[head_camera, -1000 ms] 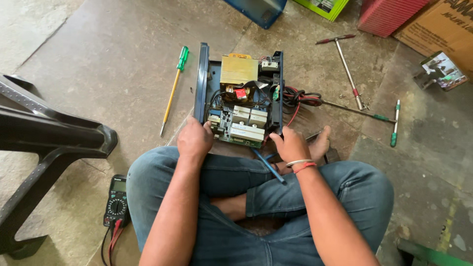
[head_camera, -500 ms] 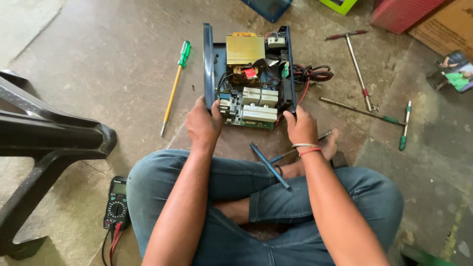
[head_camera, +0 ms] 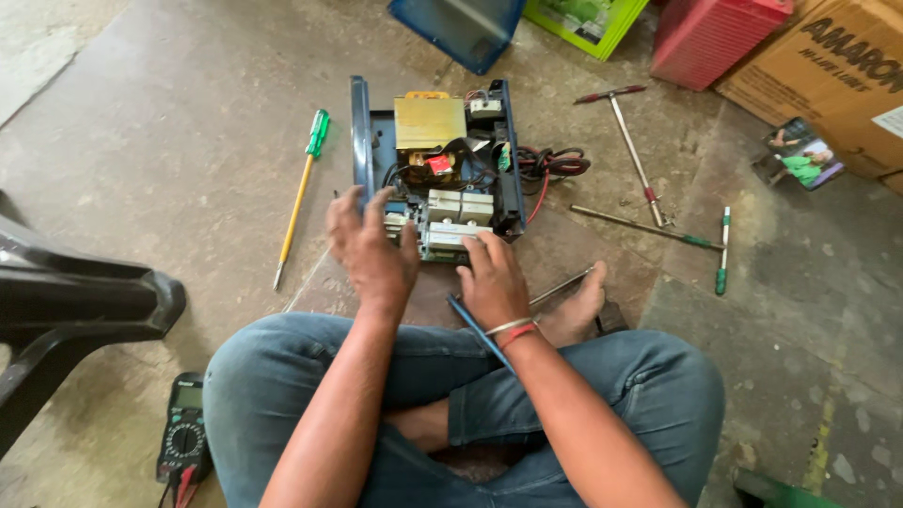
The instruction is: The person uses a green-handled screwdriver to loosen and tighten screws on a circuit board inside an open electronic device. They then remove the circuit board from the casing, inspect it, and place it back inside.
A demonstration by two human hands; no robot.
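An open blue-cased electrical unit (head_camera: 362, 132) lies on the floor in front of my crossed legs. It holds a yellow transformer (head_camera: 430, 122) and a circuit board (head_camera: 461, 212). My left hand (head_camera: 372, 249) rests over the board's near left corner with its fingers spread. My right hand (head_camera: 494, 277) touches the board's near edge with its fingertips, thumb apart. A thin blue tool (head_camera: 475, 329) lies slanted across my leg just below the right wrist. Neither hand grips it.
A yellow screwdriver with a green handle (head_camera: 301, 188) lies left of the unit, a multimeter (head_camera: 185, 437) by my left knee. T-handle tools (head_camera: 630, 141) and a green-tipped driver (head_camera: 722, 249) lie to the right. A black chair leg (head_camera: 75, 310) is at left; boxes (head_camera: 715, 38) stand behind.
Both hands held the unit's near edge before. The left hand has since lifted and spread over the board, and the right has shifted toward the board's middle. The camera moved closer.
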